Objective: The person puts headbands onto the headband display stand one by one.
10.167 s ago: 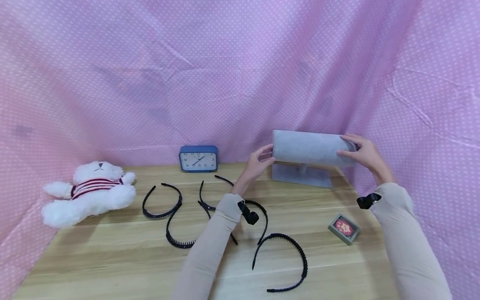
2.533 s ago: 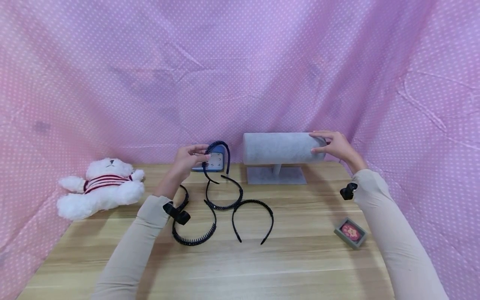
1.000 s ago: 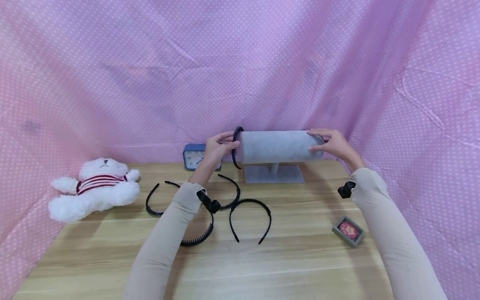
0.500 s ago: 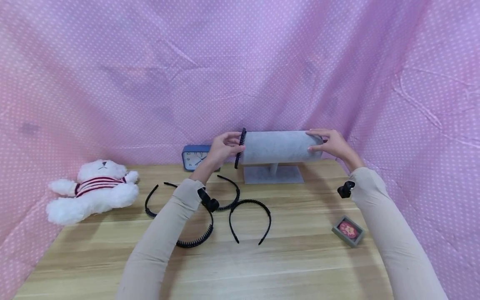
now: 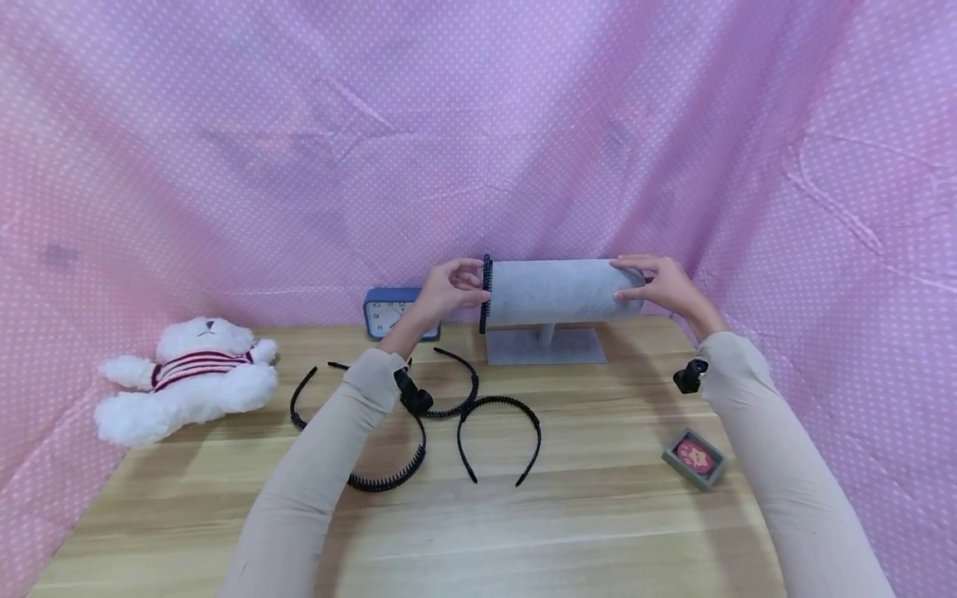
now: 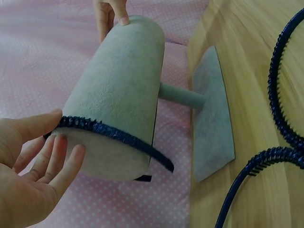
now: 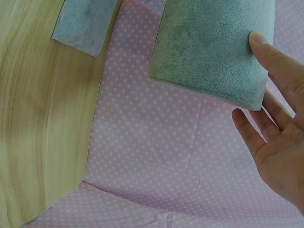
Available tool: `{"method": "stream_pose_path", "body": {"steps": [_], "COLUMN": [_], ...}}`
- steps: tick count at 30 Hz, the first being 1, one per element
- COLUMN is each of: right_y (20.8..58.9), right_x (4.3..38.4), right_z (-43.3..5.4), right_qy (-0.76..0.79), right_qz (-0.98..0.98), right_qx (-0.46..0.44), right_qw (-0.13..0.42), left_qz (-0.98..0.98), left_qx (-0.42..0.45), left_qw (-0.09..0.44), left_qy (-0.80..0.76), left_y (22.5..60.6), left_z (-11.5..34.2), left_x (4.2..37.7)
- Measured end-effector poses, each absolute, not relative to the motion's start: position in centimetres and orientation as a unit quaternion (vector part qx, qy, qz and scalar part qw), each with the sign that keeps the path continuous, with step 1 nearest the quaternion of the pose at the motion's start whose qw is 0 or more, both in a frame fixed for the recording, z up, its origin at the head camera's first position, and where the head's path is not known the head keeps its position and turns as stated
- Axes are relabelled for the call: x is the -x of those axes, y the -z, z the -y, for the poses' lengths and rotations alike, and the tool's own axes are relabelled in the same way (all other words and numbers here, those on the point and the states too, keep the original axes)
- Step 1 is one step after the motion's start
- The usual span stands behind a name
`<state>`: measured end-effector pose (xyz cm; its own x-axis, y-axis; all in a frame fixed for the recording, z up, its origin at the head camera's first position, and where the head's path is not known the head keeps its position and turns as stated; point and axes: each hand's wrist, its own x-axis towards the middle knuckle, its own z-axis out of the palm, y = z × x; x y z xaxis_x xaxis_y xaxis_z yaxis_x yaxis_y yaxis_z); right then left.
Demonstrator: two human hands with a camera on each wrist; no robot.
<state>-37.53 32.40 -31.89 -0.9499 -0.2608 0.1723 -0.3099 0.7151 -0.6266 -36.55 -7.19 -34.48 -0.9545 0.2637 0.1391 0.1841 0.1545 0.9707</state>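
A grey padded roll on a T-shaped display stand (image 5: 566, 291) stands at the back of the table. My left hand (image 5: 443, 291) pinches a black toothed headband (image 5: 485, 314) at the roll's left end. In the left wrist view the headband (image 6: 124, 137) arches over the roll's rim, its tips hanging past the edge, with the thumb on its toothed part and fingers bent by the roll's end face. My right hand (image 5: 673, 292) grips the roll's right end. The right wrist view has that thumb (image 7: 266, 47) on the grey fabric and the other fingers partly behind it.
Several more black headbands lie on the wooden table, one (image 5: 538, 428) in front of the stand, others partly under my left forearm. A blue clock (image 5: 377, 320) stands behind that arm. A white plush bear (image 5: 202, 378) lies left; a small framed box (image 5: 695, 459) lies right.
The stand sits further left than at first. My left hand has lifted a headband and carried it right onto the roll's left end, where it went from slanted to upright. My right hand keeps its grip.
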Motion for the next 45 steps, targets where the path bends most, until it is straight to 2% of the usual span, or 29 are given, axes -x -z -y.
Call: {"method": "stream_pose_path", "body": {"steps": [14,29,45], "right_y": [32.2,32.1,32.3], "right_x": [37.5,37.5,37.8], "right_z": [-32.5,-32.4,-32.8], "right_qy": [-0.342,-0.347,-0.344], "right_qz": [0.927,0.925,0.923], "right_qx": [-0.152,-0.152,-0.164], "right_qw": [0.033,0.036,0.042], "left_qz": [-0.786,-0.833,-0.866], "left_qx": [-0.198,-0.273,-0.268], "left_qw": [0.085,0.018,0.0], "left_qy": [-0.58,-0.482,-0.422], "left_y": [33.7,33.5,33.2], "left_z": [8.6,7.4,4.8], "left_x": [38.1,38.5,38.7]}}
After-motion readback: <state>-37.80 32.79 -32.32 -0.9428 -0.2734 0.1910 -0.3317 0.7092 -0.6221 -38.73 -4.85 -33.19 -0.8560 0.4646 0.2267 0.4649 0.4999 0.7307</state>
